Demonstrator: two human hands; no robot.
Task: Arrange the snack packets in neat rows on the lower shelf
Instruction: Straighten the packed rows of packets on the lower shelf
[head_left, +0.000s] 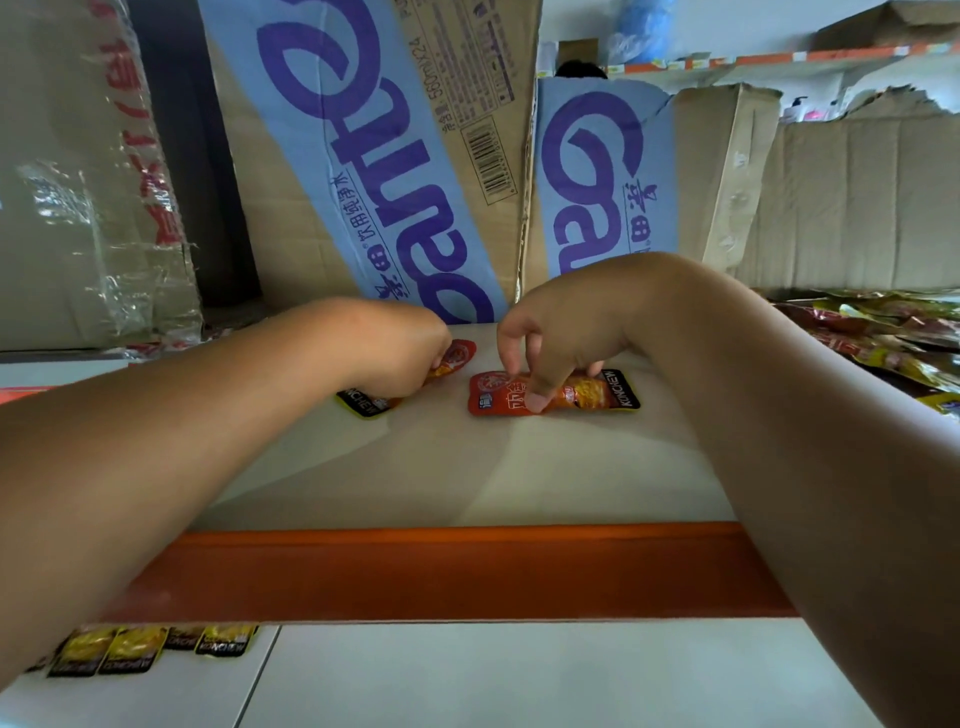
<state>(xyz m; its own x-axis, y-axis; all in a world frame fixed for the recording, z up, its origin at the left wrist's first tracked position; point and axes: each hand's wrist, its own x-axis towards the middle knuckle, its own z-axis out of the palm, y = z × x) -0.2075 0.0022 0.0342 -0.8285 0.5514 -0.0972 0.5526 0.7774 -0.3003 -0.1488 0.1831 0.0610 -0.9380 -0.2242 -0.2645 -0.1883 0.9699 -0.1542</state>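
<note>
Back of shelf: tall cardboard box (374, 156) with a blue band and purple lettering, leaning. A second box (597, 182) with the same print stands just right of it. Taped brown box (78, 182) far left; plain torn carton (857, 208) far right.

Shelf board (467, 467): pale beige, with an orange front rail (441, 571) along its near edge. White surface (519, 675) below the rail.

Right end of the board: loose heap of packets (883, 338), red, yellow and green, unsorted.

Below the rail, lower left: yellow packets (130, 649) in a row side by side, black ends toward the camera, partly hidden by the left forearm.

Both forearms reach in over the rail to the middle of the board, near the boxes.

Left hand (400, 348): knuckles up, fingers curled down and closed on the middle of the left packet (457, 356). That packet lies flat and slanted; its red end shows past the knuckles toward the boxes, its black end nearer the rail. Fingertips hidden.

Right hand (556, 338): arched over the right packet (597, 395), pinching it, thumb (535, 402) on the near edge, the other fingers on the far edge. The packet lies flat, lengthwise along the shelf, red end left, black end right, sticking out past the hand on that side.

The two packets are near each other, not touching, with bare board between.
</note>
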